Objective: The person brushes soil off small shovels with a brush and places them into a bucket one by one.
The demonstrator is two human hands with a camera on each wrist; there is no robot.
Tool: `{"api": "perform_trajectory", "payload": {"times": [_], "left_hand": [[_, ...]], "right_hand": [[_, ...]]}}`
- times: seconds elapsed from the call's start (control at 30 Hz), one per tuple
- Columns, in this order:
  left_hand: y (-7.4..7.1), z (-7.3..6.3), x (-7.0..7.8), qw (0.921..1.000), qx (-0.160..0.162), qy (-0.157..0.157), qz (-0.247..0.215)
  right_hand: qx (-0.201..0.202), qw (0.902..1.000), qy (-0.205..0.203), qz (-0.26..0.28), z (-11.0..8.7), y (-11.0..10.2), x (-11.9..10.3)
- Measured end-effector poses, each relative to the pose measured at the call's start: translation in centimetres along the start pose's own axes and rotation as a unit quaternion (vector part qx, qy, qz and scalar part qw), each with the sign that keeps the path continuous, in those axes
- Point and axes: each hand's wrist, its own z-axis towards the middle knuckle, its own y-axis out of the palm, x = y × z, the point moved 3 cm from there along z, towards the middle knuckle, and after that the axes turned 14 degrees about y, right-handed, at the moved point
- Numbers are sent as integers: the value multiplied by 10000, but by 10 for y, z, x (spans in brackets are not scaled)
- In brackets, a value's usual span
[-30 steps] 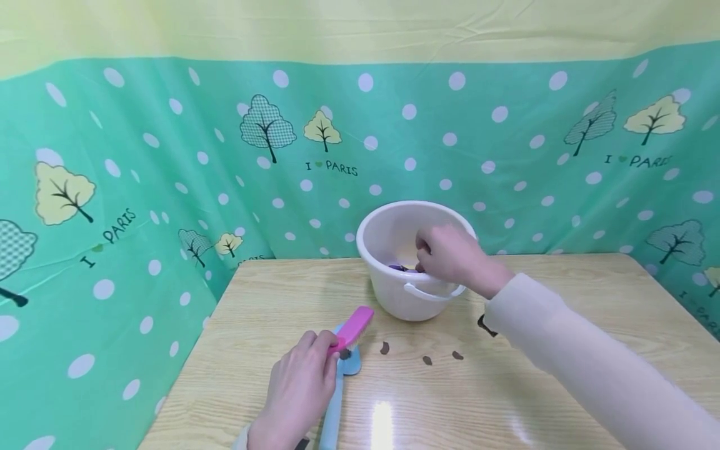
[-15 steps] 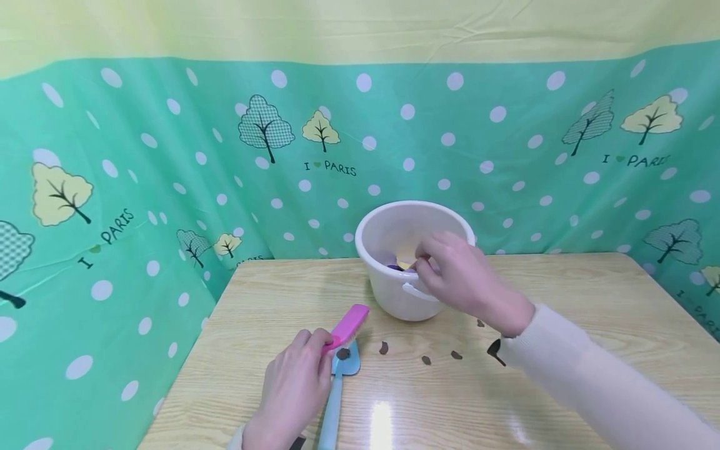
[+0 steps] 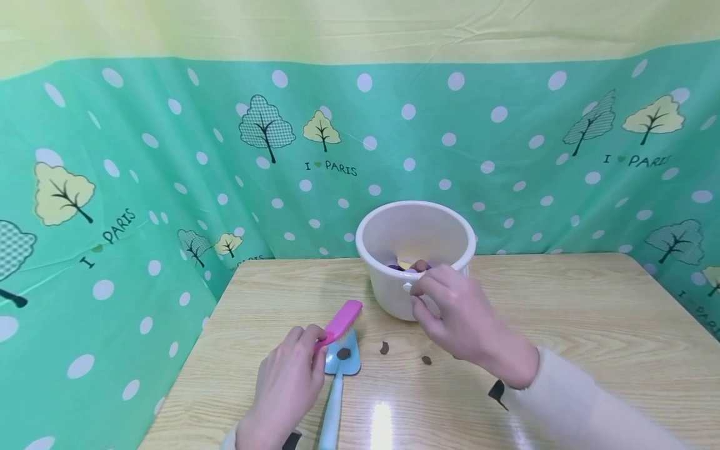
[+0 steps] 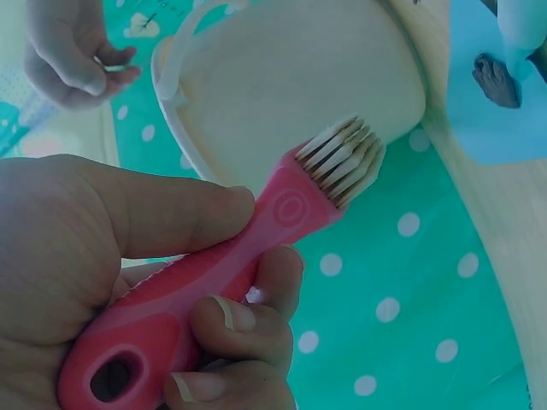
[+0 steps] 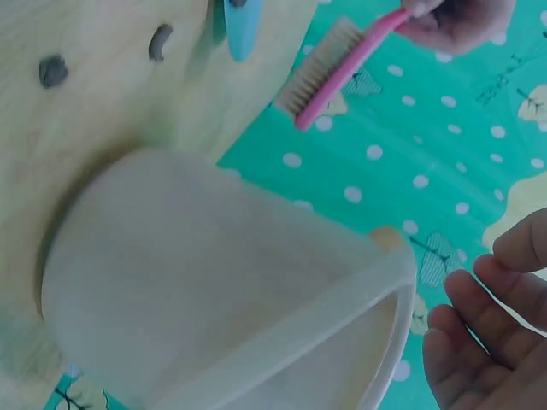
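Note:
My left hand (image 3: 287,381) grips a pink brush (image 3: 343,320) with pale bristles by its handle, thumb along the neck in the left wrist view. Under the bristles lies a light blue small shovel (image 3: 333,400), a dark scrap (image 3: 344,354) on its blade. My right hand (image 3: 467,322) is in front of a white bucket (image 3: 390,299) and overlaps its lower right wall in the head view. Its fingers (image 5: 479,342) are loosely bent with nothing between them. Purple, yellow and brown things (image 3: 419,266) show inside the bucket.
Loose dark scraps lie on the wooden table (image 3: 590,312), one of them a curved scrap (image 3: 384,347) and another a small scrap (image 3: 426,360) in front of the bucket. A green dotted curtain (image 3: 484,144) hangs behind and left of the table.
My right hand has come out from over the bucket, down and toward me, its fingers loosening. My left hand has shifted slightly left with the brush, showing more of the shovel's blade.

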Motion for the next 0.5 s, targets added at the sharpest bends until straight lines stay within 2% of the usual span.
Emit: {"api": "perform_trajectory", "payload": {"times": [0.17, 0.33, 0.5], "left_hand": [[-2, 1, -1, 10000, -11, -21, 3], [-2, 1, -3, 10000, -36, -78, 14], [-4, 1, -5, 9998, -82, -163, -6]], "right_hand": [[-103, 9999, -106, 66, -14, 7, -10], [-192, 9995, -220, 114, -29, 25, -20], [-828, 9966, -31, 1, -42, 48, -28]]}}
